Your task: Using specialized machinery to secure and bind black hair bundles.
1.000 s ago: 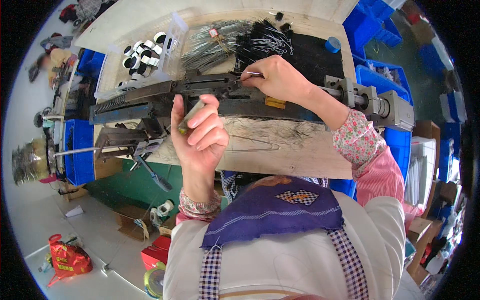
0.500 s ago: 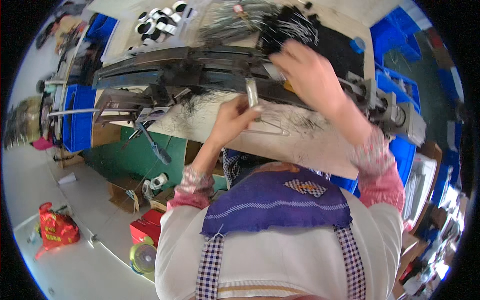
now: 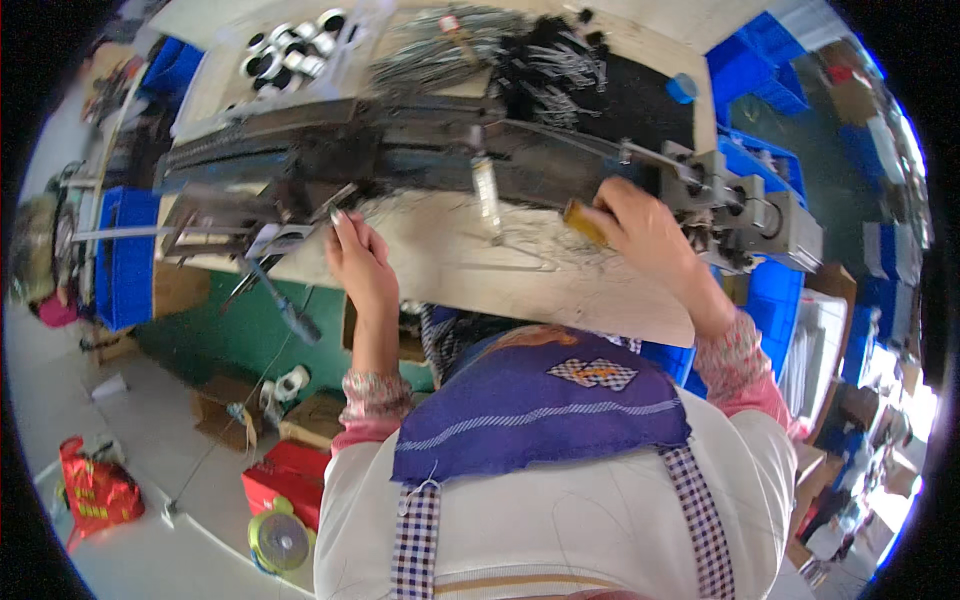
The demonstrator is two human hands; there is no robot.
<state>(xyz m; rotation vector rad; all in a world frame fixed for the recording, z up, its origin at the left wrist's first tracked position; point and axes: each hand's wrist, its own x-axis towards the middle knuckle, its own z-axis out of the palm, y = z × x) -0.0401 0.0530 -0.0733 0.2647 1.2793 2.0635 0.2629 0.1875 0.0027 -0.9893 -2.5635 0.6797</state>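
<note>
Yellow lettering on the red bag on the floor; red-and-white tag on the wire bundle, print too small to read. Pale wooden bench, loose dark bristles scattered on it, long dark metal machine across it. Room: grey floor, green mat, blue bins both sides, cartons stacked far right. Counts: one blue tape roll on the black mat, one bent wire flat on the bench, one green fan beside one red box, about a dozen black-and-white spools in a clear crate, overlapping; wire-handled black brushes heaped, too many to count. Right hand: grip pinching one yellow block, which is over the bench at the machine's front edge. Left hand: fingers curled just beside a metal bar, cannot tell if grip is touching it. One whitish tube between the hands, top end against the machine.
</note>
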